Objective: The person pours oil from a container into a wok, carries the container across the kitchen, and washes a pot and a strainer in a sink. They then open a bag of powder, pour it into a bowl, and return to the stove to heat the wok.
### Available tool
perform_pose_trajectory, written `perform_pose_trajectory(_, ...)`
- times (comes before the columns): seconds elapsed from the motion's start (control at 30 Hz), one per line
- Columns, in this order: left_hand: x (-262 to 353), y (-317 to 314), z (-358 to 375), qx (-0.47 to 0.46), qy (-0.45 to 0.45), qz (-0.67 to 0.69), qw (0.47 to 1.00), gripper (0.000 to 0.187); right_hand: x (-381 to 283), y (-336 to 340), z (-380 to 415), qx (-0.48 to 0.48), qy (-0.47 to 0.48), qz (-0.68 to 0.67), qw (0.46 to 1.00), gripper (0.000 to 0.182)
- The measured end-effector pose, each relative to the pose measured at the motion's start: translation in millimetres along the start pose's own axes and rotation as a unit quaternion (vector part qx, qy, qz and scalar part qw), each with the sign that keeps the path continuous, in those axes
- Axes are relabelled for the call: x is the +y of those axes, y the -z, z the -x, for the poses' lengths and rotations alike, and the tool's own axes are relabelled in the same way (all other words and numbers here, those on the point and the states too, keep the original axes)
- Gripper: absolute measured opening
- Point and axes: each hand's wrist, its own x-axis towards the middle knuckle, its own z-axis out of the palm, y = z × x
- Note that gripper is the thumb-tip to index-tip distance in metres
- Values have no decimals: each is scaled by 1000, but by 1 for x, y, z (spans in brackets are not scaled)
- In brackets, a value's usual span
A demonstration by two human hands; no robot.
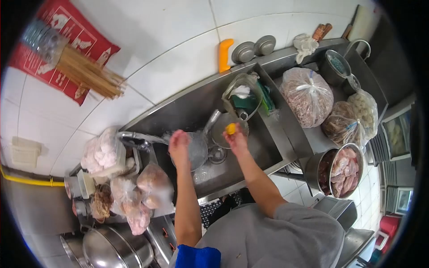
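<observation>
My left hand [179,145] is over the left part of the sink [263,154], its fingers curled together and slightly blurred. It overlaps the left rim of a round, wet dish [196,154]; I cannot tell what its fingers hold. Water from the tap [134,136] runs toward this hand. In my right hand [238,142] is a small yellow sponge [230,128], over a round metal pan [219,134]. A metal handle [212,119] slants up between the two round vessels. Just below them a small round glass-like piece [217,155] lies on the sink floor.
Behind my right hand sits a clear bag [241,92] with green scouring pads [266,96]. Filled plastic bags [307,96] occupy the right basin. A pot of raw meat [344,172] stands at right. Bagged food [154,183] and a white tub [105,154] crowd the left side.
</observation>
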Motion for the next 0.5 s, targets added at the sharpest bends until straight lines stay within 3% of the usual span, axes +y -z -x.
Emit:
perform_pose_trajectory(0.03, -10, -12, 10, -54, 15, -49, 997, 23, -8, 9, -13, 2, 7, -5, 1000, 22)
perform_pose_trajectory(0.1, -18, -52, 37, -131, 60, -80, 986, 20, -26, 17, -47, 94, 63, -133, 985, 19)
perform_pose_trajectory(0.17, -37, -76, 48, -182, 76, -130, 972, 25, -25, 41, -87, 84, 46, -155, 983, 20)
perform_pose_trajectory(0.23, -41, -101, 61, -194, 39, -149, 969, 29, -23, 55, -116, 73, 24, -175, 982, 22)
perform_pose_trajectory(0.3, -35, -117, 69, -200, 3, -172, 964, 34, -20, 48, -116, 46, 74, -220, 972, 26)
perform_pose_trajectory(0.37, -28, -128, 74, -211, -62, -324, 920, 41, -24, 41, -106, 45, 74, -241, 967, 29)
perform_pose_trajectory(0.5, -32, -133, 70, -201, -74, -317, 924, 45, -31, 29, -110, 20, 45, -213, 976, 35)
